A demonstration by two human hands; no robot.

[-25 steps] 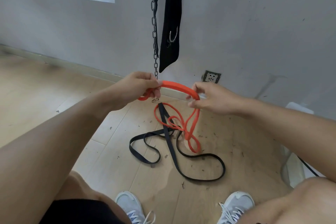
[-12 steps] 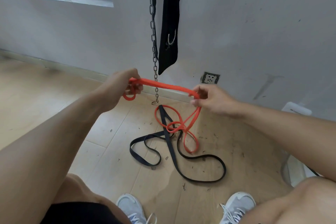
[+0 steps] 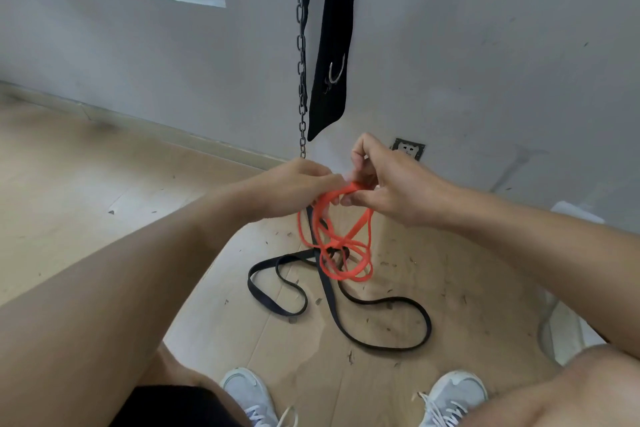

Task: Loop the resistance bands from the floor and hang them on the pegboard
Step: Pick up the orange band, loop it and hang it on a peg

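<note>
- Pale wood floor (image 3: 104, 191) runs up to a grey wall (image 3: 485, 45) carrying a socket (image 3: 408, 149).
- A black strap (image 3: 332, 45) and a metal chain (image 3: 301, 45) hang down the wall, side by side.
- The black band (image 3: 346, 302) lies in loose loops on the floor, ahead of two white shoes (image 3: 247, 395).
- The orange band (image 3: 341, 253) is gathered into coils, its top held up, its lower loops hanging over the black band.
- The left hand (image 3: 294, 189) grips the orange coils, fingers curled round them.
- The right hand (image 3: 391, 184) pinches the top of the orange band between thumb and fingers.
</note>
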